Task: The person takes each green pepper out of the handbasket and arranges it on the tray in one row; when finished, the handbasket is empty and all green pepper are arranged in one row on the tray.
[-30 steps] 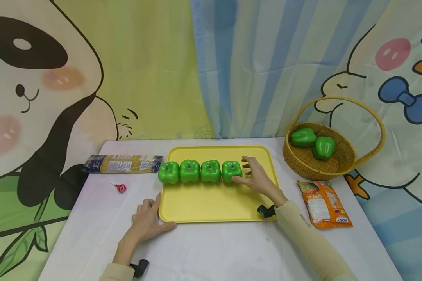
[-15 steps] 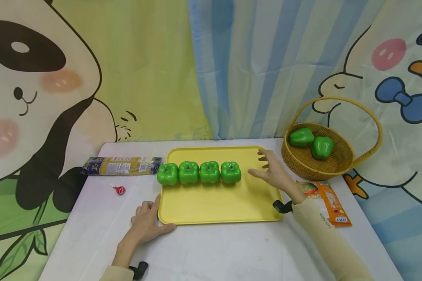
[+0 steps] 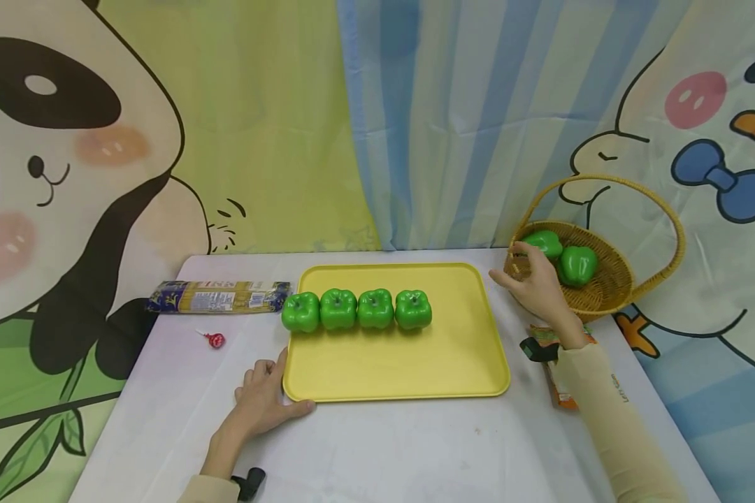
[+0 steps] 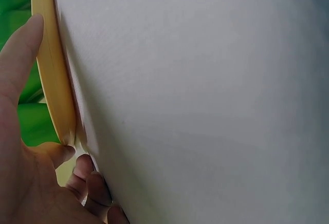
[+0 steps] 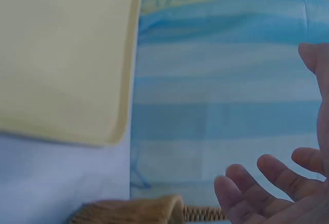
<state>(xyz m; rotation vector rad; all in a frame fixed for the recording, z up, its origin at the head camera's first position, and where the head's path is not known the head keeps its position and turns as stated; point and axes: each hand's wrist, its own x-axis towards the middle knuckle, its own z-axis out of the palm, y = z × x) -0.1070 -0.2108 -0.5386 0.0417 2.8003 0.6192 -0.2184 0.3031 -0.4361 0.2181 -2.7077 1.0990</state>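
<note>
On the yellow tray (image 3: 396, 363) several green bell peppers (image 3: 413, 309) sit in a row, the leftmost over the tray's left rim. My left hand (image 3: 261, 402) is at the tray's near left corner, thumb along the front edge and index finger against the left side. In the left wrist view the thumb (image 4: 23, 49) lies on the rim, while the other fingers bend below it. Holding nothing, my right hand (image 3: 537, 286) hovers by the left rim of the wicker basket (image 3: 604, 297), fingers spread and slightly bent. Two more bell peppers (image 3: 577, 266) lie inside that basket.
A pack of dry noodles (image 3: 220, 297) lies left of the tray, with a red lollipop (image 3: 215, 340) in front of it. Under the right forearm an orange snack bag (image 3: 563, 391) is partly hidden. The basket's tall handle (image 3: 670, 209) arches over its opening.
My right hand has moved right, away from the rightmost pepper on the tray, across to the basket, with nothing in it. The left hand and the row of peppers have stayed put.
</note>
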